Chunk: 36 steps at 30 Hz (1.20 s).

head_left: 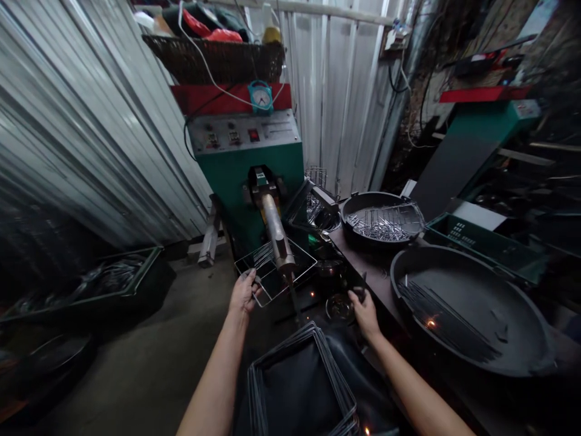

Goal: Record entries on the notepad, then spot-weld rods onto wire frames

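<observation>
My left hand [245, 293] grips the near left corner of a rectangular wire frame [307, 255], which is tilted under the metal arm [278, 233] of a green spot welder [227, 175]. Several thin wires [263, 255] lie close together at the frame's left side. My right hand [364, 312] is closed around a small dark tool [360, 293] beside the welder's lower electrode; its kind is hard to make out. Below, a stack of rectangular wire frames [258, 396] rests on the black apron [295, 387] over my lap. Small orange sparks glow around the work.
On the bench to my right stand a large black pan [472, 272] with dark rods and a smaller pan [358, 203] full of short wires. A small round dish [339, 307] lies near my right hand. A green crate [140, 278] of metal parts stands on the floor left.
</observation>
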Tool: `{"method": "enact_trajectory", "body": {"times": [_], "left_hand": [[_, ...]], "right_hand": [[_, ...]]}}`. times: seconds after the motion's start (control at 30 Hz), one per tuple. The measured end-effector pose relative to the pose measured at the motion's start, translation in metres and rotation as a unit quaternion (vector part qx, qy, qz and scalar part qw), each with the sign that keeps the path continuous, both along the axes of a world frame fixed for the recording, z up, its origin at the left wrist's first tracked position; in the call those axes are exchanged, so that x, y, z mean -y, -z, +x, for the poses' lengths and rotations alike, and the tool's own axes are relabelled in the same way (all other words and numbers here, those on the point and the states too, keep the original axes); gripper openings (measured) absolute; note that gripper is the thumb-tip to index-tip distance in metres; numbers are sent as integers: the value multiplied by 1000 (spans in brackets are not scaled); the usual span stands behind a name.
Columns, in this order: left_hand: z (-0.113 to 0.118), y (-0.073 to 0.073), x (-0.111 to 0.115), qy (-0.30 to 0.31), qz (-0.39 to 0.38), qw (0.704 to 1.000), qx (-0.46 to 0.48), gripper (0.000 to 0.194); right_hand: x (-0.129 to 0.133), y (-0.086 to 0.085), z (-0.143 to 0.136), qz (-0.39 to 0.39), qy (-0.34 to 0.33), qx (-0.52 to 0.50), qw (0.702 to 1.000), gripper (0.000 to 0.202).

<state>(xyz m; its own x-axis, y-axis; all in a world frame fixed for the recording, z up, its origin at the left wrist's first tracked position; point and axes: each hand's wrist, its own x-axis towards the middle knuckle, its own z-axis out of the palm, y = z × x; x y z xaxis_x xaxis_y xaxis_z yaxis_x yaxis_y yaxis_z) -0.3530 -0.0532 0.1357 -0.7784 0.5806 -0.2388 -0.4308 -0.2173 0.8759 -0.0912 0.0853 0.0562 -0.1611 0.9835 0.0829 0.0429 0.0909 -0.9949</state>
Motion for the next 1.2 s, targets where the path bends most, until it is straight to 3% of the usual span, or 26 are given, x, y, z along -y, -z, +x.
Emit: {"method": "enact_trajectory", "body": {"times": [0.1, 0.17, 0.3, 0.4, 0.5, 0.57, 0.73, 0.87, 1.0, 1.1, 1.2], "left_hand": [[22, 8, 26, 11, -4, 1000, 3, 27], [41, 13, 47, 27, -36, 999, 4, 32], [77, 16, 86, 93, -74, 993, 12, 36], [91, 12, 103, 80, -85, 993, 9, 39], [94, 9, 111, 71, -84, 994, 4, 38], [93, 8, 115, 70, -88, 994, -4, 37], [90, 3, 123, 54, -91, 994, -32, 38], [87, -3, 122, 42, -88, 994, -39, 37], [83, -9, 121, 32, -89, 994, -46, 35], [81, -11, 123, 43, -97, 993, -50, 34], [81, -12, 125, 70, -104, 991, -50, 33]], "right_hand": [[16, 46, 22, -177, 21, -81, 981, 34], [18, 52, 27, -276, 7, -153, 949, 29], [6, 20, 29, -351, -62, -241, 903, 20], [1, -6, 30, -368, -106, -287, 878, 16], [5, -17, 31, -373, -148, -306, 863, 16], [11, -20, 30, -368, -163, -290, 868, 20], [23, -18, 27, -283, -131, -210, 927, 32], [39, 8, 29, -120, -113, -81, 983, 33], [50, 32, 31, 1, -144, 53, 988, 33], [50, 8, 30, 66, -186, 97, 975, 29], [50, -46, 29, 192, -321, 103, 921, 25]]}}
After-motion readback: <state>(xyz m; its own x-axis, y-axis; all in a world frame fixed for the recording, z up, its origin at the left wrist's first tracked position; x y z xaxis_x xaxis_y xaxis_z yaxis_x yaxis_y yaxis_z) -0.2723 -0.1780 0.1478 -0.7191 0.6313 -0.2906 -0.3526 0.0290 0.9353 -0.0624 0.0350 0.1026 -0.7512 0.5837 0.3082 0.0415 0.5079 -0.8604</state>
